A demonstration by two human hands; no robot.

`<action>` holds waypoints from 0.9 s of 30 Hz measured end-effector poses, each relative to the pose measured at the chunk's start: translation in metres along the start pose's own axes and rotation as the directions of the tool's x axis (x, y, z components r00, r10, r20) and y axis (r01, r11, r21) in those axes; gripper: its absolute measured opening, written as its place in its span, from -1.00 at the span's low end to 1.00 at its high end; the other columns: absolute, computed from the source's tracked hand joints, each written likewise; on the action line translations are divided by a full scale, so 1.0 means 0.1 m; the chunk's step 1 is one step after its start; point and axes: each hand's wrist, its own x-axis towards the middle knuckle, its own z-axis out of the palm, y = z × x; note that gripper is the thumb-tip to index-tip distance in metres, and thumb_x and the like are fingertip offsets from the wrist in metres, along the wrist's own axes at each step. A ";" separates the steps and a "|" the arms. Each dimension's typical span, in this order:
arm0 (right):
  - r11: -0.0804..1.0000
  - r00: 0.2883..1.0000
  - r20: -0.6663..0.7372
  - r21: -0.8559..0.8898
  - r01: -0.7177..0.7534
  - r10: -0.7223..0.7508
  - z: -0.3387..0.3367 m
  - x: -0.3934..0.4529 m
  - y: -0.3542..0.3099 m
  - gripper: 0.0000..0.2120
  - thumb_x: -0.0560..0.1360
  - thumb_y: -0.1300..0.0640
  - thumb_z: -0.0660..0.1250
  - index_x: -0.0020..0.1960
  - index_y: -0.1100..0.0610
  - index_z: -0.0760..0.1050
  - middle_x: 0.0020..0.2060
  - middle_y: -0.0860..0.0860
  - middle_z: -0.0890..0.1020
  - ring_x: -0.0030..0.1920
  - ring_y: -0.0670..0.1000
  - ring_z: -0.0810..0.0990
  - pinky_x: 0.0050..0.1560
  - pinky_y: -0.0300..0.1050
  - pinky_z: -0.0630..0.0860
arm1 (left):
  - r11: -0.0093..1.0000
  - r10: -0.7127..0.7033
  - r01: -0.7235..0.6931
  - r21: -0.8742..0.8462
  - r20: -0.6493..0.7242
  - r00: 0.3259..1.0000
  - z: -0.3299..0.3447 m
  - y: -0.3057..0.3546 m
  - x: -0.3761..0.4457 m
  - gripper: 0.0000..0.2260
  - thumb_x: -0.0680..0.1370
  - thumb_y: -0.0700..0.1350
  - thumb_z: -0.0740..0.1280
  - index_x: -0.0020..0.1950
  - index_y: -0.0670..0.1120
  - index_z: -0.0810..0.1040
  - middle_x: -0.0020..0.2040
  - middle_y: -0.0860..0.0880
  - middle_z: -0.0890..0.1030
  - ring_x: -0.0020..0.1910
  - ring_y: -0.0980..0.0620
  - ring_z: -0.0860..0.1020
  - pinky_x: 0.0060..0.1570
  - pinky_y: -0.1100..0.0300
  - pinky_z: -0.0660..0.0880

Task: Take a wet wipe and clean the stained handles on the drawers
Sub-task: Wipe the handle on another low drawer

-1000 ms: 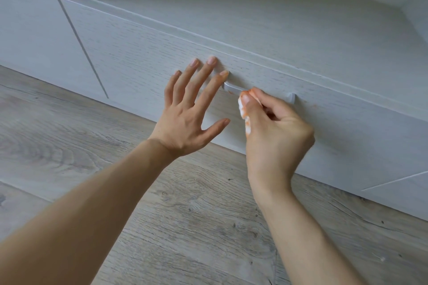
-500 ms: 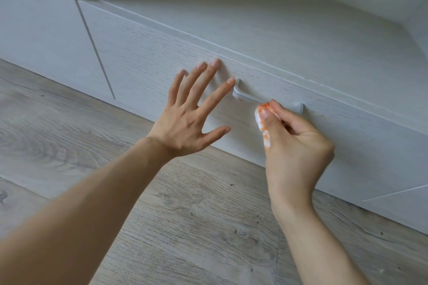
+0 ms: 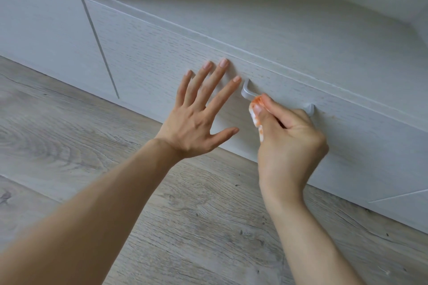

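Orange-stained wipe [image 3: 256,115] is in my right hand [image 3: 289,143], pinched between thumb and curled fingers, bunched up small. It is pressed onto the handle [image 3: 248,92] near its left end. Most of the bar is hidden under my fingers; only the left bend and the right post show (right post peeks out just past my knuckles). The visible left bend looks plain grey metal, no orange on it that I can make out.

My left hand [image 3: 199,120] is flat on the drawer [image 3: 148,53] front, fingers straight and spread, holding nothing. Index fingertip sits just beside the handle's left bend; cannot tell if it touches it. Thumb points out to the right, toward the wipe but apart from it.

The drawer is pale grey wood grain, shut, with a faint orange-brown speck to the right of the handle's right post. Above it is an open shelf [image 3: 278,14] in the same finish. A cabinet door [image 3: 41,25] of the same grey stands to the left. Below is grey wood-look floor [image 3: 69,146], both my forearms reaching over it.
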 end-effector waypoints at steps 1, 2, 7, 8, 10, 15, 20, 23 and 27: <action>1.000 1.000 -0.004 0.004 0.004 -0.004 0.02 -0.01 0.00 -0.83 0.40 0.28 0.46 -0.01 0.18 0.66 -0.28 0.01 0.65 -0.31 -0.21 0.59 -0.13 -0.30 0.54 | 1.000 0.003 -0.003 0.009 0.001 1.000 -0.01 -0.02 -0.01 -0.32 0.52 0.26 0.14 0.51 -0.10 0.12 0.51 -0.21 0.09 0.50 -0.20 0.02 0.45 -0.18 0.01; 1.000 1.000 -0.006 0.005 0.009 -0.009 0.06 -0.01 -0.02 -0.82 0.40 0.29 0.46 0.00 0.19 0.66 -0.27 0.02 0.65 -0.31 -0.22 0.58 -0.15 -0.37 0.51 | 1.000 -0.012 0.012 0.012 0.000 1.000 -0.01 -0.03 -0.03 -0.31 0.52 0.27 0.14 0.51 -0.09 0.11 0.51 -0.22 0.08 0.50 -0.20 0.02 0.46 -0.17 0.00; 0.999 0.999 -0.017 0.012 0.036 -0.036 0.02 -0.06 -0.02 -0.84 0.40 0.27 0.46 -0.02 0.16 0.66 -0.24 -0.04 0.65 -0.28 -0.29 0.57 -0.14 -0.45 0.47 | 0.991 -0.120 0.121 -0.050 0.007 0.993 0.02 -0.01 -0.09 -0.29 0.51 0.28 0.16 0.52 -0.08 0.08 0.52 -0.22 0.02 0.51 -0.20 -0.04 0.46 -0.15 -0.07; 0.999 0.998 -0.039 0.013 0.050 -0.049 -0.04 -0.07 0.00 -0.85 0.40 0.26 0.46 -0.03 0.15 0.67 -0.23 -0.03 0.66 -0.26 -0.29 0.59 -0.11 -0.40 0.50 | 0.994 -0.104 0.105 -0.040 0.010 0.994 0.03 -0.04 -0.09 -0.29 0.51 0.28 0.16 0.53 -0.08 0.08 0.52 -0.21 0.01 0.51 -0.19 -0.04 0.47 -0.14 -0.07; 0.995 0.993 -0.071 0.016 0.096 -0.095 -0.13 -0.06 0.02 -0.86 0.40 0.24 0.46 -0.04 0.18 0.67 -0.21 0.03 0.68 -0.21 -0.25 0.61 -0.08 -0.33 0.53 | 0.995 -0.097 0.097 -0.028 0.006 0.995 0.02 -0.08 -0.08 -0.29 0.52 0.28 0.15 0.53 -0.09 0.07 0.52 -0.21 0.02 0.51 -0.18 -0.03 0.47 -0.13 -0.07; 0.911 0.927 0.006 -0.184 0.369 -0.374 -0.03 0.02 -0.02 -0.88 0.39 0.22 0.47 -0.07 0.17 0.67 -0.23 -0.02 0.67 -0.17 -0.12 0.56 -0.09 -0.05 0.56 | 0.991 -0.118 0.117 -0.063 -0.006 0.993 0.04 0.00 -0.07 -0.29 0.51 0.27 0.16 0.52 -0.09 0.08 0.51 -0.24 0.04 0.51 -0.19 -0.03 0.46 -0.17 -0.02; 0.798 0.844 0.034 -0.308 0.518 -0.535 -0.06 0.12 0.07 -0.91 0.40 0.17 0.46 -0.11 0.15 0.67 -0.29 -0.01 0.66 -0.24 0.06 0.58 -0.13 0.02 0.48 | 0.992 -0.103 0.103 -0.067 -0.001 0.995 0.02 -0.06 -0.08 -0.29 0.52 0.27 0.15 0.53 -0.10 0.08 0.52 -0.22 0.04 0.51 -0.19 -0.01 0.46 -0.17 0.01; 0.776 0.826 0.076 -0.305 0.552 -0.558 -0.05 0.14 0.06 -0.93 0.39 0.17 0.47 -0.13 0.15 0.67 -0.30 -0.02 0.65 -0.24 0.05 0.57 -0.12 -0.03 0.41 | 0.994 -0.095 0.096 -0.045 0.007 0.995 0.02 -0.07 -0.09 -0.29 0.52 0.28 0.14 0.53 -0.08 0.07 0.52 -0.21 0.03 0.52 -0.18 -0.02 0.46 -0.16 -0.01; 0.794 0.839 0.130 -0.274 0.542 -0.528 0.16 0.19 -0.04 -0.95 0.38 0.14 0.48 -0.16 0.11 0.67 -0.30 -0.09 0.65 -0.21 -0.01 0.57 -0.05 -0.05 0.35 | 0.993 -0.108 0.108 -0.045 -0.002 0.994 0.03 -0.05 -0.08 -0.30 0.52 0.28 0.14 0.52 -0.10 0.10 0.52 -0.22 0.06 0.51 -0.19 0.00 0.46 -0.17 0.01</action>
